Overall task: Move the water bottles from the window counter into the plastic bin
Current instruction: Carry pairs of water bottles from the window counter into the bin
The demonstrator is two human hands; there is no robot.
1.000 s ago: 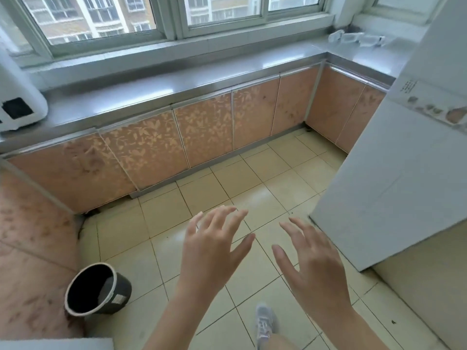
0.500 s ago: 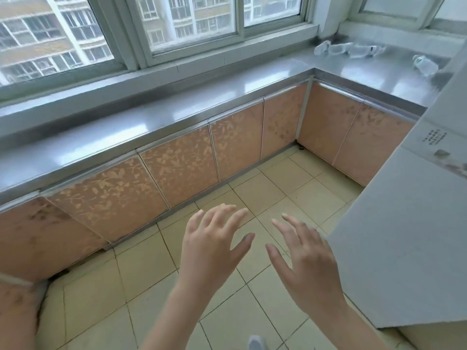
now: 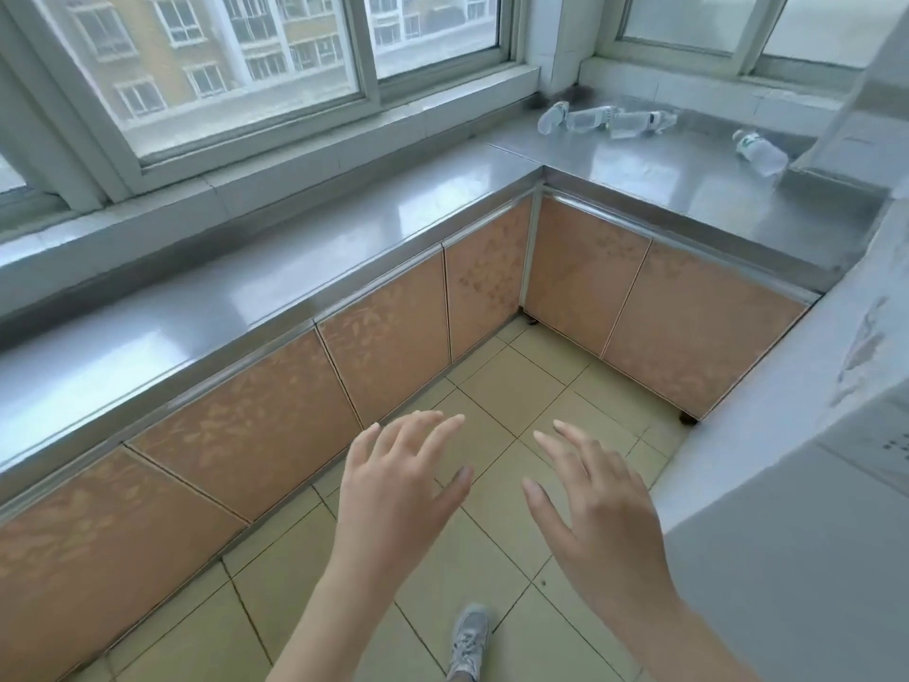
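Several clear water bottles (image 3: 607,121) lie on their sides in the far corner of the steel window counter (image 3: 679,189). One more bottle with a green label (image 3: 761,153) lies apart to their right, partly behind a white appliance. My left hand (image 3: 401,477) and my right hand (image 3: 597,494) hover over the floor, palms down, fingers spread, holding nothing. Both are well short of the bottles. No plastic bin is in view.
A tall white appliance (image 3: 811,484) fills the right side, close to my right hand. The L-shaped counter with orange cabinet doors (image 3: 383,356) runs under the windows (image 3: 236,56). A tiled floor (image 3: 516,401) lies between them. My grey shoe (image 3: 467,642) shows below.
The view has swung right and closer to the counter corner. The black bucket on the floor has left the frame and the bottles appear larger. Both hands stay spread and empty.
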